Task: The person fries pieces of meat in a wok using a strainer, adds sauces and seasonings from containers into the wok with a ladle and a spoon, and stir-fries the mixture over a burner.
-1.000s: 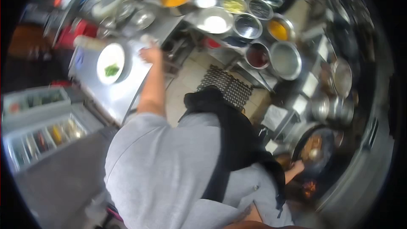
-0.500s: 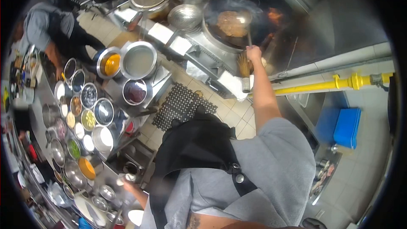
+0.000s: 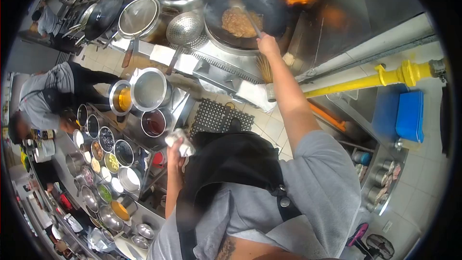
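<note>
You look mid-stir: right hand (image 3: 268, 46) closed on the utensil (image 3: 253, 25), its far end at the food (image 3: 235, 25) in the wok (image 3: 275, 15), left hand (image 3: 175, 151) clutching a white cloth (image 3: 185, 148); next sweep likely wants steady control.

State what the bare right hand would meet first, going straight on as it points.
Likely the mottled brown food in the round dark metal wok, though the right hand, gripping a slim metal utensil, may pass above it; depth is unclear.
</note>
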The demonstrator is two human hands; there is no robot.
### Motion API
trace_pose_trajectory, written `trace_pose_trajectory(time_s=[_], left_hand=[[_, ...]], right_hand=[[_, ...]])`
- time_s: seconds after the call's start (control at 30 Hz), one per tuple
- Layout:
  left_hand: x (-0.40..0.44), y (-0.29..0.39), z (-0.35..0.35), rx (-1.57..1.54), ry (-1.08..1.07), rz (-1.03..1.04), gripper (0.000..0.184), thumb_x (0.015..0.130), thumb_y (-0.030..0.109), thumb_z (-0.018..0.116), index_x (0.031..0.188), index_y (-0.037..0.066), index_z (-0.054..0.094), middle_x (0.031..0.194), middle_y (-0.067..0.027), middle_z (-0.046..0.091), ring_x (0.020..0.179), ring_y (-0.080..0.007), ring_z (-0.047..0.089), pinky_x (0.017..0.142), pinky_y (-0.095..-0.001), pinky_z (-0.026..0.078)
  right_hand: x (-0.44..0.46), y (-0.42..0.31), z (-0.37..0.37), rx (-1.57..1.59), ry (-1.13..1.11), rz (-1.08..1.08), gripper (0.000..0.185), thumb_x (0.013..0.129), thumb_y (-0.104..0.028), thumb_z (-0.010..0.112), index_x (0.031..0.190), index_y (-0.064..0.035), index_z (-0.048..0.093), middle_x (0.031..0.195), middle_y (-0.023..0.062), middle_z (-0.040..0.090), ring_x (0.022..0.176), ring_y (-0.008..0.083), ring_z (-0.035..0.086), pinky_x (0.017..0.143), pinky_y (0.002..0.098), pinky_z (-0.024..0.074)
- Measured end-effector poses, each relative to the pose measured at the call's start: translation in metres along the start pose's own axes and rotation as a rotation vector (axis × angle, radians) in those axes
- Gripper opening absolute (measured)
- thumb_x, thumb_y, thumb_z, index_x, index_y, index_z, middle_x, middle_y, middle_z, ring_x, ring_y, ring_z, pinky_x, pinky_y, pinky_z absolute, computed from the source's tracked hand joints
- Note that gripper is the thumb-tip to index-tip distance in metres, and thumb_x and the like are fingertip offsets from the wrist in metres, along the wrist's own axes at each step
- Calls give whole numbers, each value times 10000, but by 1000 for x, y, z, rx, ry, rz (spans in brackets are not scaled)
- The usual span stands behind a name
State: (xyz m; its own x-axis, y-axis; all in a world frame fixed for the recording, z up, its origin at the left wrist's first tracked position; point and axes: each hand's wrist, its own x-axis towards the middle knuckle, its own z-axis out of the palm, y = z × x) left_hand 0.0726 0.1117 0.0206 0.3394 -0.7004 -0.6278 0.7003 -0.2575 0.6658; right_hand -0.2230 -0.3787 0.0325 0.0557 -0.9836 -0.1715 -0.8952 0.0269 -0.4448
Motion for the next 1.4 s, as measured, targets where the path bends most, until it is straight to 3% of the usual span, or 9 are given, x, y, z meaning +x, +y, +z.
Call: trace_pose_trajectory(time_s=[0.3, 0.4, 0.6, 0.73, 0.87, 1.0, 1.23, 1.33, 1.4], left_hand=[[123, 51, 140, 133, -110, -159, 294, 893, 136, 667, 1133, -18, 601, 949, -106, 664, 787, -239, 686, 698, -393, 589], [188, 58, 193, 179, -217, -161, 289, 902, 138, 638, 1136, -28, 608, 1009, -129, 665, 853, -258, 692, 726, -385, 590], [318, 50, 294, 107, -514, -342, 237, 981, 234, 520, 1116, 78, 637, 1072, -85, 680, 961, -270, 683, 842, -496, 555], [352, 53, 337, 333, -447, -518, 281, 1019, 266, 457, 1179, 67, 573, 1060, -114, 676, 982, -311, 669, 915, -572, 506], [437, 9, 330, 395, -389, -555, 216, 1000, 178, 424, 1131, 90, 572, 1005, -125, 676, 872, -308, 692, 798, -573, 561], [357, 34, 324, 141, -484, -298, 249, 947, -1, 348, 1077, 55, 553, 946, -164, 657, 742, -320, 695, 583, -482, 604], [364, 26, 314, 245, -391, -341, 186, 963, 51, 406, 1070, 16, 554, 896, -159, 624, 710, -302, 673, 550, -475, 561], [355, 23, 266, 755, -415, -146, 231, 922, 136, 551, 1049, -51, 600, 959, -158, 653, 745, -247, 657, 618, -412, 551], [294, 29, 233, 469, -333, -83, 243, 870, 64, 559, 1082, -24, 640, 978, -108, 677, 828, -214, 668, 706, -364, 558]], right_hand=[[-110, 25, -65, -413, 202, -148, 501, 913, -138, 539, 1400, -255, 553, 1058, 180, 689, 980, 353, 686, 851, 462, 552], [-158, 0, -103, -321, 77, 73, 480, 926, -161, 546, 1400, -236, 553, 1071, 188, 688, 951, 368, 692, 843, 473, 551], [-197, -32, -158, -350, 30, 134, 427, 913, -191, 604, 1339, -203, 607, 1044, 211, 701, 991, 381, 678, 871, 482, 537], [-190, -68, -148, -414, -52, 155, 387, 903, -199, 606, 1288, -198, 640, 1051, 197, 703, 997, 376, 677, 868, 476, 539], [-162, -87, -112, -326, -64, 176, 357, 899, -209, 600, 1251, -186, 657, 1061, 180, 706, 1016, 372, 672, 873, 475, 538], [-158, -103, -101, -367, -74, 228, 344, 899, -225, 590, 1230, -170, 663, 1067, 179, 705, 1035, 370, 665, 887, 471, 538], [-126, -113, -59, -231, 14, 244, 378, 915, -195, 534, 1274, -135, 634, 1162, 179, 680, 1070, 368, 656, 942, 483, 517], [-131, -136, -46, -204, 120, 361, 395, 919, -222, 572, 1305, -148, 609, 1113, 192, 689, 1028, 384, 666, 903, 478, 534], [-144, -129, -32, -179, 155, 335, 440, 918, -242, 603, 1352, -174, 578, 1089, 220, 686, 1019, 393, 666, 877, 485, 540]])
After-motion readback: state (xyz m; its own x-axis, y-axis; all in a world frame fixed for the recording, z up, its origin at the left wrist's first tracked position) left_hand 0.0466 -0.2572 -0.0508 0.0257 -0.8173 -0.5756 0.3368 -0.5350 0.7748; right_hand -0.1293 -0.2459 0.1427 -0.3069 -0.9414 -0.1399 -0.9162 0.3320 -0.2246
